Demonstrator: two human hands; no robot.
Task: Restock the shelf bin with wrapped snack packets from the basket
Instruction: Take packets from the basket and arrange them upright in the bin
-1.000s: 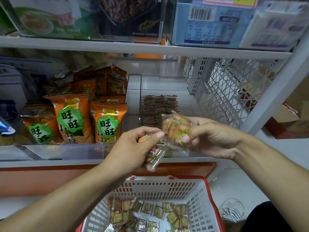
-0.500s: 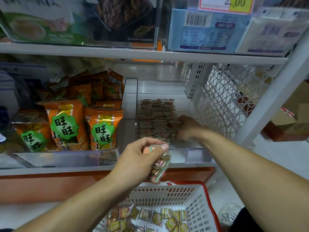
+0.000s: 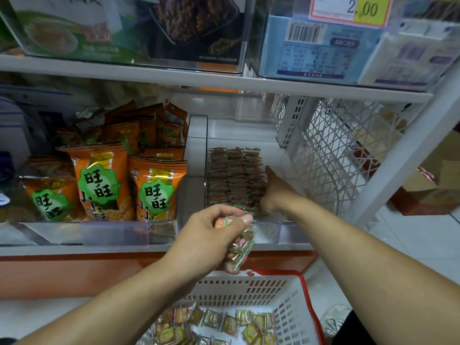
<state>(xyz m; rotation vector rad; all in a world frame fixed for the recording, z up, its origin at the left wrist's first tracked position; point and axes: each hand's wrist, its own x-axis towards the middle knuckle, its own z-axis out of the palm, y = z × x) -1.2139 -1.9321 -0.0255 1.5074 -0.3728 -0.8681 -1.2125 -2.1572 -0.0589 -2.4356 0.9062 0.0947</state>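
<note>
Left hand (image 3: 206, 235) gripping a bunch of small shiny wrapped snack packets (image 3: 240, 247), right hand (image 3: 275, 192) with straight fingers touching the packet rows (image 3: 234, 178) in the clear plastic shelf bin (image 3: 278, 232), big orange snack bags (image 3: 156, 185) beside it, white basket with red rim (image 3: 278, 290) below

The left hand (image 3: 211, 235) is raised at mid-height, forearm angled up from the lower left, fingers and thumb curled and pinching. The right arm reaches forward, nearly straight, its hand (image 3: 275, 192) low, one finger extended and pointing ahead.
</note>
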